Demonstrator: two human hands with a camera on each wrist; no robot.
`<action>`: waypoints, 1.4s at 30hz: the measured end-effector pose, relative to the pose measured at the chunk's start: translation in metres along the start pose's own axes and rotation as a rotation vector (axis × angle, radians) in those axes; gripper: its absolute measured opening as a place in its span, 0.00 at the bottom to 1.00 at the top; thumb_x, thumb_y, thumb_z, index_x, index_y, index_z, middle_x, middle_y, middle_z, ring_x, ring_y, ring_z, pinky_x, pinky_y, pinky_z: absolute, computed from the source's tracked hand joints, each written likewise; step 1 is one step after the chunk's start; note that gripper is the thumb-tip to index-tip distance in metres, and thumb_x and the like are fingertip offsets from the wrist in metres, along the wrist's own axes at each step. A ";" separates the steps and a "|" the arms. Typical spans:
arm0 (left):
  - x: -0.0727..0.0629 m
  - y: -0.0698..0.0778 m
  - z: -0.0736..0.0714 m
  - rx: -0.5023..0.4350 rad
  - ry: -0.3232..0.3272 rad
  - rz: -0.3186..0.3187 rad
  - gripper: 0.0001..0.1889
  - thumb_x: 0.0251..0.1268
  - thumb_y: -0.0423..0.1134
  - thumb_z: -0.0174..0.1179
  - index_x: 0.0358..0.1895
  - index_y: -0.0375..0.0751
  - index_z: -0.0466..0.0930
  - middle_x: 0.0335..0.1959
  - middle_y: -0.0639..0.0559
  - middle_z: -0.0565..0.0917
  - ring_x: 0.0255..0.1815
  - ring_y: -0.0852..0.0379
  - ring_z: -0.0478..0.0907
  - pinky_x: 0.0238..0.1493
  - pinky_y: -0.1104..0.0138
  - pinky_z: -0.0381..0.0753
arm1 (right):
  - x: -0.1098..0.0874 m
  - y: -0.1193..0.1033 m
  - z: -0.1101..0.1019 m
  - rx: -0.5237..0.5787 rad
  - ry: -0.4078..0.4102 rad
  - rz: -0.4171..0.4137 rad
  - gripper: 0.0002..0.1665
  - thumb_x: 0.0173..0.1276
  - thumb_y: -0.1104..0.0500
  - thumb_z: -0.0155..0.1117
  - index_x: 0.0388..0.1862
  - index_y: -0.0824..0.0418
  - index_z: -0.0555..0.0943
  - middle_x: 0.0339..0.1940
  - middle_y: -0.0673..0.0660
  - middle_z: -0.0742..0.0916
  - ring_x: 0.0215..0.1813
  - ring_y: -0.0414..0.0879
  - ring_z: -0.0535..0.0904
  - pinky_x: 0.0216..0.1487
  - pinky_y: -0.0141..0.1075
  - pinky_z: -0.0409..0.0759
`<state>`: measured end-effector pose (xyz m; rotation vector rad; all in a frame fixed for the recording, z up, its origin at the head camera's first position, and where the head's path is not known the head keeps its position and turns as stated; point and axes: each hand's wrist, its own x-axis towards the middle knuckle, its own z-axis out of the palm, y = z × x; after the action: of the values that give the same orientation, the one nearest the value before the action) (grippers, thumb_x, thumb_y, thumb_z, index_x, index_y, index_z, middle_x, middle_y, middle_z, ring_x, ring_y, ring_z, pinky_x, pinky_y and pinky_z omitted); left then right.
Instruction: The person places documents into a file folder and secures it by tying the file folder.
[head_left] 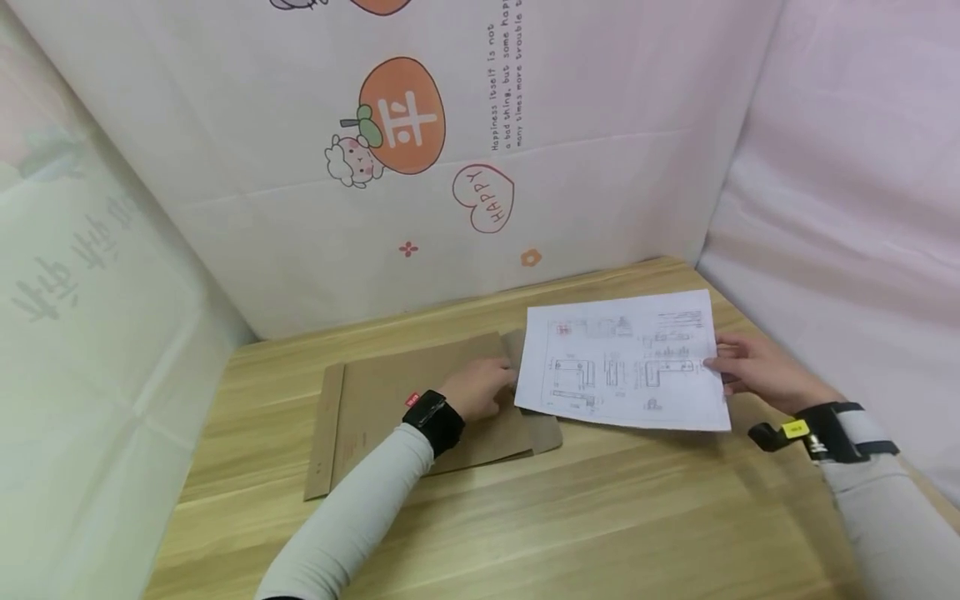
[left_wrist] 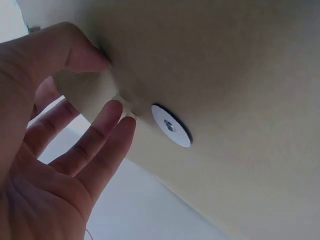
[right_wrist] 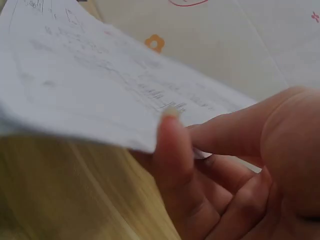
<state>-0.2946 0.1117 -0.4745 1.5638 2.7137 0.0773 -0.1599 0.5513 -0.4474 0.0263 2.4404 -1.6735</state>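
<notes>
A kraft paper document envelope [head_left: 435, 408] lies flat on the table, its flap folded out to the right. My left hand [head_left: 476, 390] is at its mouth, with thumb and fingertips pinching the edge. In the left wrist view, a white round fastener button [left_wrist: 171, 126] sits on the brown paper beside the left hand [left_wrist: 65, 125]. Printed sheets of technical drawings [head_left: 618, 367] overlap the flap's right side, slightly raised. My right hand [head_left: 761, 371] pinches their right edge between thumb and fingers; the right wrist view shows the thumb on top of the sheets [right_wrist: 90, 85].
Wood-grain table [head_left: 585, 517] runs beneath everything. A white printed cloth [head_left: 600, 167] hangs along its back edge, with more cloth at both sides. A black strap with a yellow tag [head_left: 797, 428] is around the right wrist.
</notes>
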 end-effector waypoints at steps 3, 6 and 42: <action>-0.004 -0.004 0.001 -0.043 0.017 -0.007 0.17 0.52 0.27 0.74 0.44 0.49 0.87 0.47 0.56 0.81 0.45 0.59 0.78 0.50 0.66 0.79 | 0.000 -0.004 0.000 0.026 0.023 -0.030 0.34 0.82 0.62 0.52 0.77 0.76 0.54 0.50 0.60 0.89 0.43 0.52 0.88 0.35 0.41 0.86; -0.009 -0.006 0.000 -0.070 0.040 -0.013 0.13 0.55 0.28 0.72 0.42 0.47 0.87 0.46 0.55 0.81 0.44 0.59 0.77 0.49 0.67 0.79 | 0.000 -0.010 0.000 0.028 0.028 -0.058 0.33 0.83 0.59 0.53 0.76 0.76 0.56 0.48 0.54 0.90 0.42 0.51 0.88 0.35 0.41 0.86; -0.020 -0.021 -0.018 -0.166 0.121 -0.006 0.11 0.56 0.28 0.68 0.27 0.47 0.75 0.37 0.55 0.73 0.36 0.58 0.71 0.38 0.69 0.72 | 0.015 -0.015 0.023 0.170 -0.207 -0.108 0.30 0.81 0.64 0.53 0.72 0.80 0.59 0.52 0.65 0.88 0.42 0.55 0.89 0.30 0.39 0.86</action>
<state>-0.3030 0.0830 -0.4578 1.5526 2.7165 0.3992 -0.1730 0.5232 -0.4443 -0.2476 2.1799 -1.8248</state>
